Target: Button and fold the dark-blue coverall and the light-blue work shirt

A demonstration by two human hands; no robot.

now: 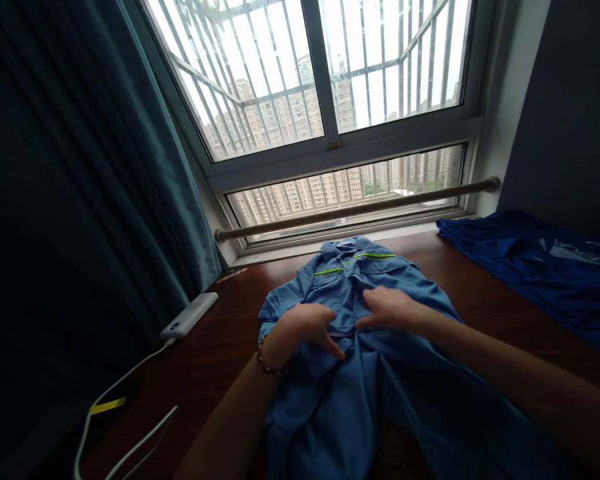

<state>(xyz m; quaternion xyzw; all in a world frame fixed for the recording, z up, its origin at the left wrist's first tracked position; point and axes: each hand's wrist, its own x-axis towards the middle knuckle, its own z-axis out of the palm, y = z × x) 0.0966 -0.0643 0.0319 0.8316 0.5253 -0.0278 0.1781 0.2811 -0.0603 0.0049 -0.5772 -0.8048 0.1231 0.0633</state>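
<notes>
A light blue work coverall (365, 367) lies front up on the wooden surface, its collar toward the window and its legs toward me. A yellow-green stripe crosses its chest. Over the waist, my left hand (307, 327) rests on or just above the cloth, thumb and fingers apart. A beaded bracelet (265, 357) circles that wrist. Across the front opening from it, my right hand (393, 310) is slightly blurred at the waist, also with thumb and fingers spread. Neither hand has cloth visibly gripped. The lower legs run into shadow at the bottom edge.
A dark blue garment (535, 263) lies at the right. At left, a white power bank (190, 315) has a white cable (123, 377) plugged in, near a teal curtain (180, 220). A rail (355, 210) spans the barred window behind the wooden surface (230, 347).
</notes>
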